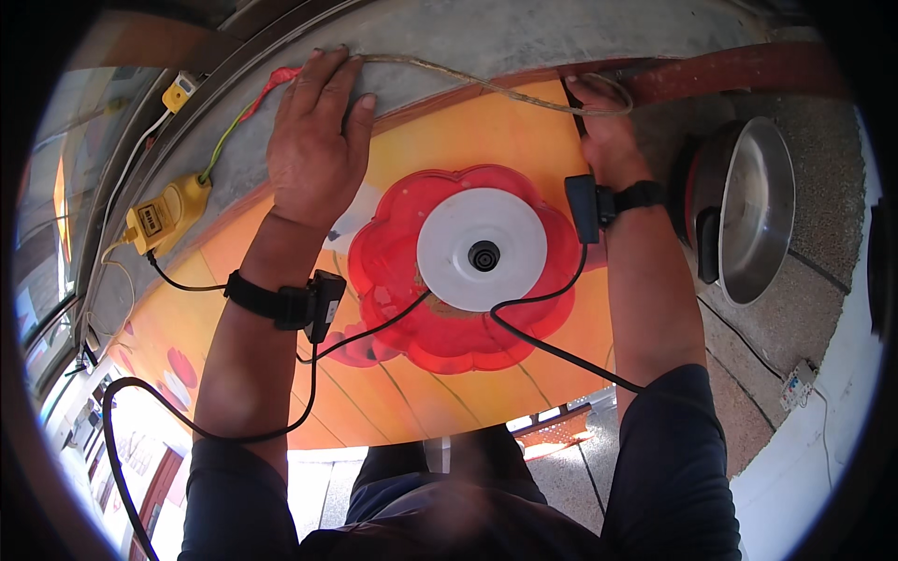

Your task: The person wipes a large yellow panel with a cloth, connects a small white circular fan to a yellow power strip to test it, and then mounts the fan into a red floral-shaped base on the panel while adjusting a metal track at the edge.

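Note:
My left hand (318, 140) lies flat with fingers spread at the table's far edge, over a cable whose red-taped part (282, 77) shows beside the fingers. My right hand (610, 140) is at the right far corner of the orange flower-patterned table (449, 136), closed about its edge; some fingers are hidden. A thin brown cable (486, 82) runs from my left hand and loops by my right fingers. Between my arms, a white round kettle base (449, 234) with a black centre connector sits on a red flower-shaped tray (383, 238).
A yellow socket block (178, 210) with a plug in it lies at the left on the grey ledge (496, 37). A steel pan (758, 215) stands at the right. A white outlet box (798, 385) is below it. Black cords (224, 438) cross near my forearms.

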`<state>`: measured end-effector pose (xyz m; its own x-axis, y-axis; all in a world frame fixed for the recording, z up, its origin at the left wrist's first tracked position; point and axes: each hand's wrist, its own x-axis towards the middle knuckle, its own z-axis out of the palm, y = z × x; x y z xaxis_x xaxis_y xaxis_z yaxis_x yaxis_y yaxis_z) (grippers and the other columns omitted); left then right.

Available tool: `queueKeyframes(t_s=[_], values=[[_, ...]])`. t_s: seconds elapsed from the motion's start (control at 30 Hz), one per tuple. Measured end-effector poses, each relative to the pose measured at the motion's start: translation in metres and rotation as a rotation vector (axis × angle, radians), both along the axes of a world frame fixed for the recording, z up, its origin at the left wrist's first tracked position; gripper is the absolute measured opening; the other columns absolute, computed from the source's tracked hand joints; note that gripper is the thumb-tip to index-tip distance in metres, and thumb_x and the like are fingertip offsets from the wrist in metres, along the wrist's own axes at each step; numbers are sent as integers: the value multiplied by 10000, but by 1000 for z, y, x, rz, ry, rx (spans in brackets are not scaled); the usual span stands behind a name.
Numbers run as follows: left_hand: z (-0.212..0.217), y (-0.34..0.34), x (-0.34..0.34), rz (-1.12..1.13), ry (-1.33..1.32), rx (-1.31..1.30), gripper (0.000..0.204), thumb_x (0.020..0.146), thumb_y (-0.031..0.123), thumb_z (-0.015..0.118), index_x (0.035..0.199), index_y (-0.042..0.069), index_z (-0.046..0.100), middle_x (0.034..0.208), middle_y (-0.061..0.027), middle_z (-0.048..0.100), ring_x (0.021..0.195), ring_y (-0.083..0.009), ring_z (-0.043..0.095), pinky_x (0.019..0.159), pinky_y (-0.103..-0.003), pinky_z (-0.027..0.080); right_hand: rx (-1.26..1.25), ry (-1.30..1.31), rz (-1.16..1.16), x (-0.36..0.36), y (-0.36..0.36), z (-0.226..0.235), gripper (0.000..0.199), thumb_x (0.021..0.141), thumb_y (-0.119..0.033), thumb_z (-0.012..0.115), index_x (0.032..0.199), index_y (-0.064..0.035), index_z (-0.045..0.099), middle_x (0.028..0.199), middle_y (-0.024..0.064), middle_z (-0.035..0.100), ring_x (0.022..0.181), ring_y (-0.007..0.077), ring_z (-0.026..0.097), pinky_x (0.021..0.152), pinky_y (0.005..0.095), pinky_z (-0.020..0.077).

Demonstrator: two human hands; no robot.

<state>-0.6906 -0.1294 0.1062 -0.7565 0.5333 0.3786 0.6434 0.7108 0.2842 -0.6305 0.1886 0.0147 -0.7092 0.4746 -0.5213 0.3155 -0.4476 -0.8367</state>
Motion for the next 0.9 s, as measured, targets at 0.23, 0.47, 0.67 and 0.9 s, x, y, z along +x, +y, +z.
queueKeyframes(t_s=[0.23,0.47,0.67,0.9], values=[[-1,0,1,-1,11,1,348,961,173,604,1276,26,608,1339,-145,579,1293,-337,517,1046,-406,437,-35,-4,-27,-4,4,-10,315,869,-116,722,1147,-10,619,1101,92,652,1036,246,613,880,414,522],[-2,1,0,-6,39,-4,350,965,178,594,1283,29,604,1344,-144,575,1290,-336,519,1041,-405,440,-111,42,98,-6,16,-18,248,914,-176,679,1107,-23,643,1111,82,657,1070,233,605,870,427,532],[-3,-2,0,0,36,-30,357,971,188,582,1290,29,599,1348,-143,573,1292,-329,517,1046,-405,436,-17,-74,22,0,-8,12,258,916,-204,693,1096,-25,643,1080,86,665,987,229,616,848,411,521],[-4,-1,-1,0,43,-23,364,970,199,585,1298,40,599,1352,-130,570,1298,-324,509,1054,-403,432,354,-89,-5,32,-1,8,376,952,-312,662,1211,-41,630,1146,98,670,971,227,647,868,358,500]])
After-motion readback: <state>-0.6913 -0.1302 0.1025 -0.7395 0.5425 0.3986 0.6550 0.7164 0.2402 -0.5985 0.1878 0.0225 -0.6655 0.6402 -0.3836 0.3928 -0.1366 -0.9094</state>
